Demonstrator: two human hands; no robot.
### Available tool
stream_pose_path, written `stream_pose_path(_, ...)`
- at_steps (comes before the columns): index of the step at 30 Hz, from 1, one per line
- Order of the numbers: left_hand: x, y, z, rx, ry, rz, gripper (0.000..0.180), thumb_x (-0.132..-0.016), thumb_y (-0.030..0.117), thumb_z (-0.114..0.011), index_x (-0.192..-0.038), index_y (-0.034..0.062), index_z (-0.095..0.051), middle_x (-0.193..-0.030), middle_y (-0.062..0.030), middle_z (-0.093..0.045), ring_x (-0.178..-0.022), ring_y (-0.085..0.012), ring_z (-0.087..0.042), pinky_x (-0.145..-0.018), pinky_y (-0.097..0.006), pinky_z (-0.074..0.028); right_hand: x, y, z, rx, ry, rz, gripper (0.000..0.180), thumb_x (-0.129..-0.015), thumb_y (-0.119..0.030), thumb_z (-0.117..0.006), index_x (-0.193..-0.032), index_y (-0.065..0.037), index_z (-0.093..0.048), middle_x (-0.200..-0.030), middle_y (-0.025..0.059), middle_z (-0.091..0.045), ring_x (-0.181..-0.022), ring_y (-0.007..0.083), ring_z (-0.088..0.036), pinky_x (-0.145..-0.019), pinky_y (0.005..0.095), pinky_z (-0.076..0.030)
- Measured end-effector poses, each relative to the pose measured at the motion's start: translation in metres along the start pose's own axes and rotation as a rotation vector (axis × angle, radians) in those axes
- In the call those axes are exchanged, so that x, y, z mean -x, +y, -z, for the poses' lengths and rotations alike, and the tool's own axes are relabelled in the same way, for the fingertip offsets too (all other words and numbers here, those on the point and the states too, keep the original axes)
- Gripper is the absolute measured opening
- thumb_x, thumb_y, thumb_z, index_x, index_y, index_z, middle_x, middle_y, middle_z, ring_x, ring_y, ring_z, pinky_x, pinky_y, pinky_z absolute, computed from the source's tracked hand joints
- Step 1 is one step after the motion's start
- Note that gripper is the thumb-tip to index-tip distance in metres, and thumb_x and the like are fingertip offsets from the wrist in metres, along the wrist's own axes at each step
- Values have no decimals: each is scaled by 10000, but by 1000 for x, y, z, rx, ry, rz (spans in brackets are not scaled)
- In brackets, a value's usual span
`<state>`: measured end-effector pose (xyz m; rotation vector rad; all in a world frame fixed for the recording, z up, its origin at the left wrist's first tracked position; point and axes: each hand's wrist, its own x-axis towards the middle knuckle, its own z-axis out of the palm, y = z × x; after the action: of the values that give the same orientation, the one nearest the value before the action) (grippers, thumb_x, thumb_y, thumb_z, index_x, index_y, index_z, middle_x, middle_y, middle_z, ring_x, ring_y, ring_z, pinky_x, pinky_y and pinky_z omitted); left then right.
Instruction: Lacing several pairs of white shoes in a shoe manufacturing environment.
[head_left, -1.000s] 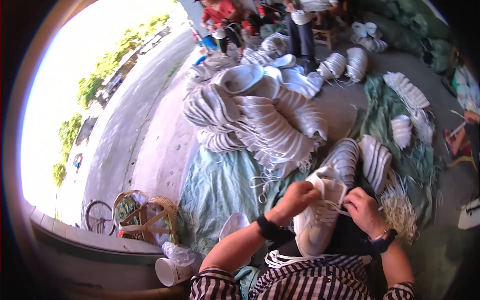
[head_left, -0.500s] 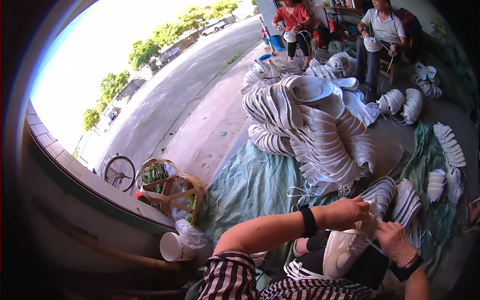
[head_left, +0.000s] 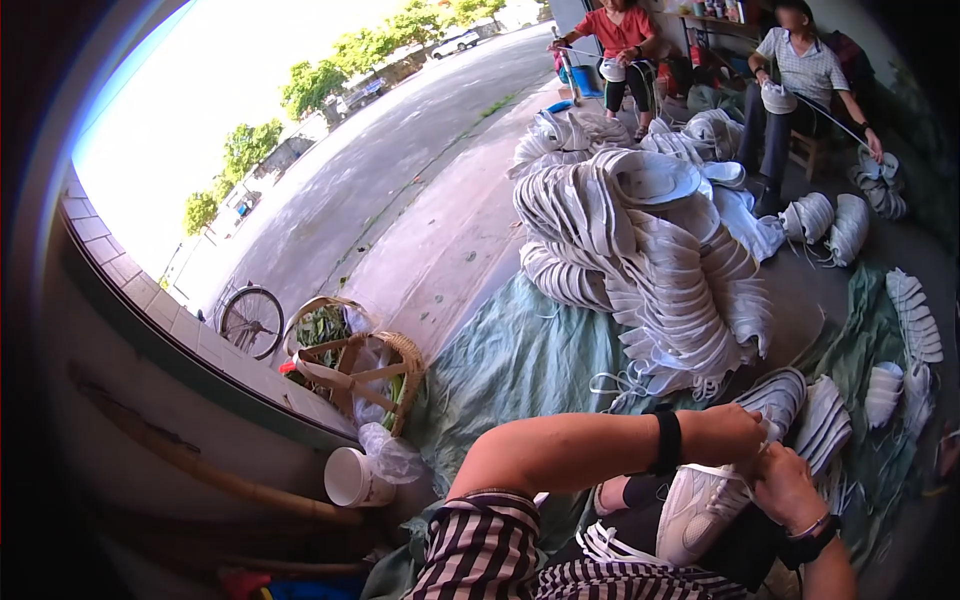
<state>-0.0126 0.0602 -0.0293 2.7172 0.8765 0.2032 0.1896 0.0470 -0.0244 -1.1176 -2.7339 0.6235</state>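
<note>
A white and beige shoe upper rests across my lap, with white lace threaded at its front. My left hand reaches over its far end, fingers closed; what they pinch is hidden. Close beside it, my right hand has its fingers closed around a white shoelace that runs up from the upper. The two hands almost touch. More loose white laces lie on my lap to the left of the upper.
A tall pile of nested white shoe uppers stands ahead on a green sheet. Smaller stacks lie at the right. A wicker basket and a white bucket are at the left. Two seated people handle uppers at the back.
The scene has shifted slightly rightward and my hands have drawn closer together above the upper. At the back, both people have stretched an arm outward, pulling laces taut.
</note>
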Motion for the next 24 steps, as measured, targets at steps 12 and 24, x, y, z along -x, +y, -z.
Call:
stream_pose_path(12, -9, 23, -10, 302, 146, 465, 192, -874, 286, -589, -849, 119, -680, -879, -90, -596, -884, -251, -547, -742, -376, -465, 17, -8, 19, -1302, 476, -312, 87, -918, -149, -551, -906, -66, -529, -701, 14, -594, -487, 53, -518, -467, 179, -380)
stream_pose_path(24, 16, 20, -32, 1226, 601, 375, 127, -870, 157, -661, -882, 31, -642, -1048, -58, -550, -980, -149, -523, -876, -293, -411, 11, -13, -28, -1580, 128, -166, 193, -893, -129, -604, -1075, -74, -570, -785, -21, -573, -578, 37, -511, -501, 179, -421)
